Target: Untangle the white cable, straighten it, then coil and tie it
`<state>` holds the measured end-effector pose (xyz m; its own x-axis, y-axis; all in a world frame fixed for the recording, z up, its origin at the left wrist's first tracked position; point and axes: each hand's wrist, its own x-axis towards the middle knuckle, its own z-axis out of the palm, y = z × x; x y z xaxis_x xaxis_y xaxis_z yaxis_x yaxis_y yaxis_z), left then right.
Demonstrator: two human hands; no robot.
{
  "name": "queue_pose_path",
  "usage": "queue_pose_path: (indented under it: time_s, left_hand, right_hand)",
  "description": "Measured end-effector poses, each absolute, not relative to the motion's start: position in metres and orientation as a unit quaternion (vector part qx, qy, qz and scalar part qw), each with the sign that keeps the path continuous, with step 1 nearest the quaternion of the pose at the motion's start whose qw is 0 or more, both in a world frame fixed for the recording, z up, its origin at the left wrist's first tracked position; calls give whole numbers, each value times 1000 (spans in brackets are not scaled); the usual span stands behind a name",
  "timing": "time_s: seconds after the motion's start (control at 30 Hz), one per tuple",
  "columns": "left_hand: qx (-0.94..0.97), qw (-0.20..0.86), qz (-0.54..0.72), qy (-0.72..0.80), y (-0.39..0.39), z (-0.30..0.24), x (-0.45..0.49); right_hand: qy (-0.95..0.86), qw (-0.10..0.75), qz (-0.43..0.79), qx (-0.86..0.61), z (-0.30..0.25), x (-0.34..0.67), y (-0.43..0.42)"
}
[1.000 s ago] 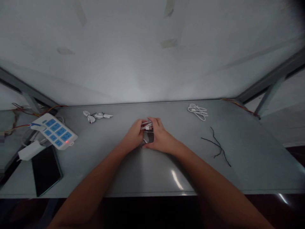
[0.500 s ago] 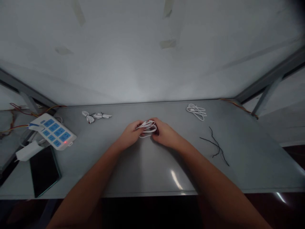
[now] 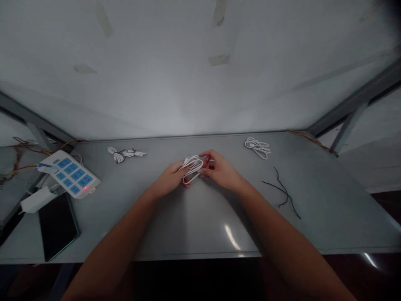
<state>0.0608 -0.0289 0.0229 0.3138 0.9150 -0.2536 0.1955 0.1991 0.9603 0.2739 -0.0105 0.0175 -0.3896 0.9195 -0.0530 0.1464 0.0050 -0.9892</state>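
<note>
A loosely looped white cable point(image 3: 191, 169) sits in my left hand point(image 3: 169, 177), with the thumb and fingers closed on its loops just above the metal table point(image 3: 200, 225). My right hand point(image 3: 219, 168) stands beside the coil, its curled fingertips at the coil's right edge. The plug ends of the cable are small and partly hidden by my left thumb.
On the table lie a tied white cable point(image 3: 125, 153), a white cable coil point(image 3: 257, 147), and a thin black wire point(image 3: 283, 192). At the left are a blue-socketed power strip point(image 3: 69, 174), a white adapter point(image 3: 37, 200), and a dark phone point(image 3: 58, 225).
The white cable has gone from a tight bundle to wider, looser loops. My right hand has drawn rightward, and the hands stand further apart.
</note>
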Motion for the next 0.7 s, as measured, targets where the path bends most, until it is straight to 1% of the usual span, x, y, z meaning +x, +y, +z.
queue_pose_path:
  time_s: [0.07, 0.13, 0.23, 0.33, 0.43, 0.5, 0.57, 0.7]
  left_hand:
    - [528, 628, 300, 486, -31, 24, 63]
    - [511, 651, 300, 474, -33, 25, 64]
    - [526, 653, 292, 460, -34, 28, 62]
    - [591, 618, 265, 446, -34, 29, 60]
    - [663, 534, 262, 455, -36, 29, 62]
    - [672, 490, 285, 476, -38, 29, 65]
    - [647, 485, 309, 501, -40, 27, 69]
    - [580, 528, 352, 510, -40, 23, 75]
  right_hand:
    - [-579, 367, 593, -422, 16, 273, -9]
    - [-563, 377, 600, -425, 15, 274, -8]
    - [-548, 375, 610, -431, 16, 274, -9]
    - [-542, 352, 637, -421, 19, 274, -11]
    - [-548, 328, 654, -406, 21, 271, -14]
    - [-534, 331, 665, -403, 20, 267, -16]
    - [-496, 345, 691, -398, 18, 262, -17]
    - [-422, 380, 732, -376, 14, 255, -17]
